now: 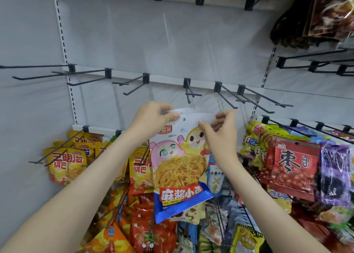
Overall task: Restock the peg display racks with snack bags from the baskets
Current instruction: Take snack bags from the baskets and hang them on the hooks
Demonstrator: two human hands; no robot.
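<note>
Snack bag, cartoon faces over a heap of fried sticks, blue bottom edge. Held up in front of the rack, hang hole showing just below a black peg, not on it. Left hand pinches the top-left corner between thumb and fingers; right hand pinches the top-right corner likewise. Yellow bags hang lower left. Red bag and purple bag hang at right.

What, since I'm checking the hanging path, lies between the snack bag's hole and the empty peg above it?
Nothing; head view shows only bare back panel between bag hole and peg.
</note>
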